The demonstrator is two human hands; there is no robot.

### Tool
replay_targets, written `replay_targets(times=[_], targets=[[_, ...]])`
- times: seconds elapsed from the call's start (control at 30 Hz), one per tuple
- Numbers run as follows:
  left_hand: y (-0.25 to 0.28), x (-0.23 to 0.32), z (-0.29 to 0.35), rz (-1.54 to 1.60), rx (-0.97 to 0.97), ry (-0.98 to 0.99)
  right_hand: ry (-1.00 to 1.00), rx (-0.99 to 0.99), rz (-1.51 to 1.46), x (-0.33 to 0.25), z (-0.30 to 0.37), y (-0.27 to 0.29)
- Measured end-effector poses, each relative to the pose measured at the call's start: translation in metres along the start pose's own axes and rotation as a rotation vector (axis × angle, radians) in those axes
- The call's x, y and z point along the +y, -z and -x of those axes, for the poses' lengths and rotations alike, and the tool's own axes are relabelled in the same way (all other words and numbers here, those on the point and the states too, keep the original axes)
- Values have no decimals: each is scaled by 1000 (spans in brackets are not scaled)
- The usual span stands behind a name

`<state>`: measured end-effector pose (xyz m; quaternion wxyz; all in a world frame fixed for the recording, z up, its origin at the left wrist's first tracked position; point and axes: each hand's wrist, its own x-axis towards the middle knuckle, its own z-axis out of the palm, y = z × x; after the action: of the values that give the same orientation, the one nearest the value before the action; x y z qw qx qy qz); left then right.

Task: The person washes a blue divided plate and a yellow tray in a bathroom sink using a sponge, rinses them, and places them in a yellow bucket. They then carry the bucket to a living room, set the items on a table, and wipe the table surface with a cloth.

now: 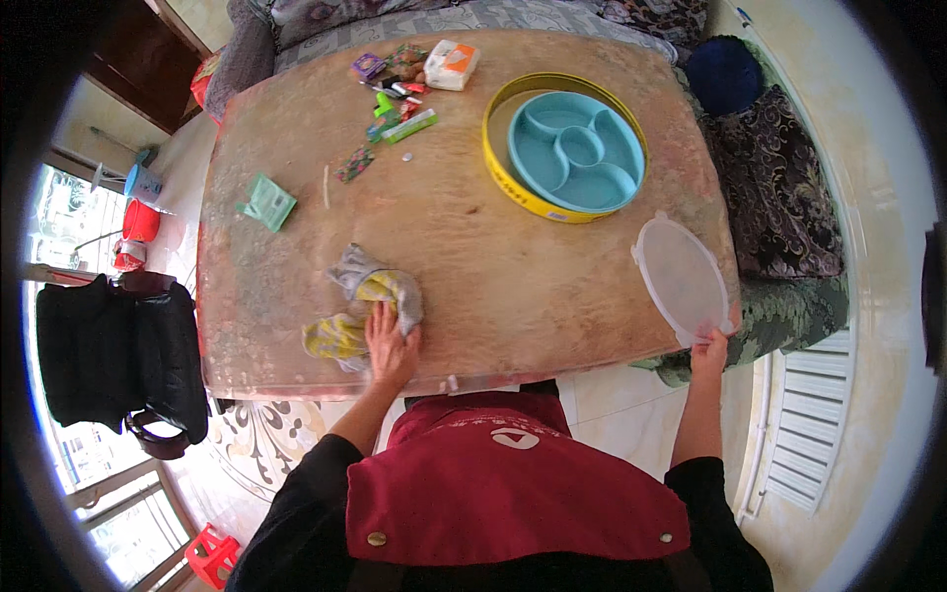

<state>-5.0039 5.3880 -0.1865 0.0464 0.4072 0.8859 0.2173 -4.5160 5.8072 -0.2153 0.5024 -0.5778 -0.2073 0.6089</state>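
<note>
My left hand (392, 345) presses down on a crumpled grey and yellow cloth (398, 288) near the table's front edge, its fingers bunched into the fabric. At the right edge of the table my right hand (708, 353) pinches the near rim of a translucent round lid (683, 276). That lid is tilted, its far side toward the yellow tin. Behind it, a blue divided tray (580, 145) with curved compartments rests inside the round yellow tin (496, 176), leaning to the right side of it.
On the brown table (444, 227), a white and orange tissue pack (452, 65), a green box (410, 126) and several small packets lie at the back. A pale green packet (268, 202) is at left. A black chair (118, 355) stands left; a grey sofa (365, 30) is behind.
</note>
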Motion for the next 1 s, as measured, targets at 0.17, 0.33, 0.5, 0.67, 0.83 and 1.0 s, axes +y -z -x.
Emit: replay_targets(times=[0.17,0.33,0.5,0.67,0.83,1.0], targets=[[-77,164,-43,40,-126,-117,-85,-124,-62,-45,-29,2],[-165,326,-84,182,-233,-410,-50,-114,-114,-116,-38,67],[-235,457,-141,242,-257,-467,10,28,-104,-174,-12,113],[-248,561,-164,-90,-525,-847,-35,83,-79,-172,-19,195],[-290,592,-116,199,-442,-909,-30,152,-94,-162,-17,222],[-277,542,-96,109,-438,-1061,-23,32,-33,-168,-25,209]])
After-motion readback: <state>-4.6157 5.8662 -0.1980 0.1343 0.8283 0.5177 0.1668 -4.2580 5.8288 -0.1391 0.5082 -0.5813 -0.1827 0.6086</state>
